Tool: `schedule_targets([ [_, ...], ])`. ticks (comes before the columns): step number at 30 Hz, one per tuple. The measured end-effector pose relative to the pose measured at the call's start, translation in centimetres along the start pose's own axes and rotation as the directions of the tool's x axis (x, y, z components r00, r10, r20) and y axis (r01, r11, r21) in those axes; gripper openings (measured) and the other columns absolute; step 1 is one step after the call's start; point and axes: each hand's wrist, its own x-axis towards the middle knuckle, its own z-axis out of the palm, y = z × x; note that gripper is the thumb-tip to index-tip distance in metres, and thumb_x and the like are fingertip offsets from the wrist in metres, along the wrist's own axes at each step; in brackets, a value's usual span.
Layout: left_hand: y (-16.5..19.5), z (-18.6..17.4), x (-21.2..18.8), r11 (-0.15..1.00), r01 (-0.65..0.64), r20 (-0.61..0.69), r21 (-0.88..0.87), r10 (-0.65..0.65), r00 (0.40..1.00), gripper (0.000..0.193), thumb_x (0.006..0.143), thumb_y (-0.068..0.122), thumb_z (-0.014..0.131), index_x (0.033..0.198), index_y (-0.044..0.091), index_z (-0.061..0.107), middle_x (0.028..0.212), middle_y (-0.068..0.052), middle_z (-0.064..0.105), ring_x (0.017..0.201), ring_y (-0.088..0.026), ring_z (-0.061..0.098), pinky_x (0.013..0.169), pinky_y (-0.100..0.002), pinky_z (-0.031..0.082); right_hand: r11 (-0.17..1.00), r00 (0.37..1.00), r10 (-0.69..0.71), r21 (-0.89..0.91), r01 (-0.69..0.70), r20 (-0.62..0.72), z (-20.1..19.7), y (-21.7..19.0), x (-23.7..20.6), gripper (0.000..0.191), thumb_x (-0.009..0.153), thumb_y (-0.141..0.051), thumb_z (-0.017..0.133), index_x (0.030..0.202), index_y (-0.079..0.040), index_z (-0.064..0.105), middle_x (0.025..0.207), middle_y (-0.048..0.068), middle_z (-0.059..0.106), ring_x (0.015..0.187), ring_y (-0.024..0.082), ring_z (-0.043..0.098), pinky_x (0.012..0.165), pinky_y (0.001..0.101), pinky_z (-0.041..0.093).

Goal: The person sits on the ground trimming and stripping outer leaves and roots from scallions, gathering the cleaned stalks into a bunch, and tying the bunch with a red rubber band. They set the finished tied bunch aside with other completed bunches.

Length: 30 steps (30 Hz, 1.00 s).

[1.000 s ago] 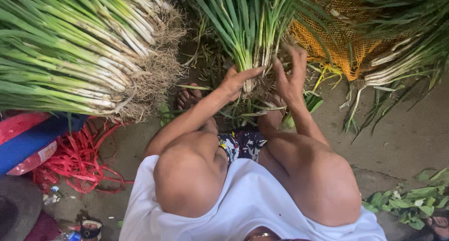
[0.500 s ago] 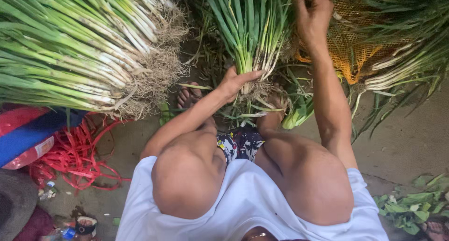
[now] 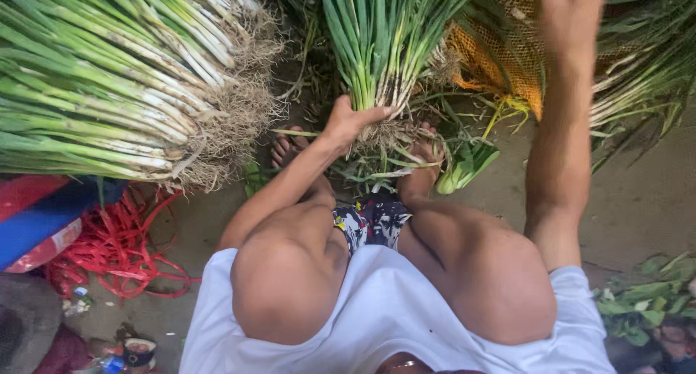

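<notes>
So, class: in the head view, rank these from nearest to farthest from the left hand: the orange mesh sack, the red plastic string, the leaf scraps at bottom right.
From the left hand:
1. Orange mesh sack, up to its right.
2. Red plastic string, lower left on the ground.
3. Leaf scraps, far lower right.

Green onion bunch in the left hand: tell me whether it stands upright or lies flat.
Upright. The left hand grips the green onion bunch near its roots, leaves pointing up.
</notes>
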Motion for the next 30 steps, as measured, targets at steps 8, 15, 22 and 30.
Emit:
schedule_targets([
  [8, -0.8, 0.6, 0.6, 1.0, -0.007, 0.01, -0.009, 0.007, 1.0, 0.032, 0.081, 0.013, 0.085, 0.108, -0.002, 0.076, 0.095, -0.01, 0.078, 0.077, -0.013, 0.073, 0.069, -0.03, 0.061, 0.995, 0.884, -0.088, 0.005, 0.096, 0.46, 6.4, -7.9, -6.7, 0.031, 0.103, -0.019, 0.077, 0.125, 0.003, 0.072, 0.102, 0.019, 0.076, 0.086, 0.022, 0.073, 0.076, 0.0345, 0.057],
  [15, -2.0, 0.6, 1.3, 0.997, -0.047, -0.053, 0.055, 0.05, 0.997, 0.031, 0.08, 0.011, 0.086, 0.107, -0.002, 0.077, 0.096, -0.009, 0.079, 0.077, -0.013, 0.072, 0.071, -0.029, 0.06, 0.991, 0.876, 0.123, -0.104, -0.083, 0.466, 8.5, -6.9, -8.9, 0.026, 0.102, -0.026, 0.072, 0.106, -0.001, 0.076, 0.084, 0.016, 0.074, 0.068, 0.025, 0.067, 0.063, 0.0409, 0.052],
  [22, -2.1, 0.7, 1.7, 0.998, -0.062, -0.05, -0.028, 0.06, 0.997, 0.034, 0.08, 0.012, 0.086, 0.109, -0.003, 0.076, 0.098, -0.01, 0.079, 0.081, -0.013, 0.074, 0.075, -0.03, 0.062, 0.934, 0.441, -0.312, 0.358, -0.023, 0.841, 7.8, -9.3, -16.2, 0.021, 0.105, -0.02, 0.062, 0.11, -0.003, 0.07, 0.087, 0.011, 0.073, 0.077, 0.02, 0.068, 0.073, 0.039, 0.054],
  [30, -2.9, 0.5, 1.8, 0.998, -0.05, 0.015, -0.032, 0.05, 0.999, 0.03, 0.083, 0.01, 0.085, 0.109, -0.004, 0.076, 0.098, -0.01, 0.078, 0.081, -0.014, 0.073, 0.076, -0.031, 0.06, 0.919, 0.839, 0.048, 0.305, -0.249, 0.542, 7.7, -7.7, -12.9, 0.024, 0.11, -0.023, 0.065, 0.121, -0.001, 0.063, 0.108, 0.014, 0.064, 0.1, 0.022, 0.06, 0.089, 0.038, 0.051],
])
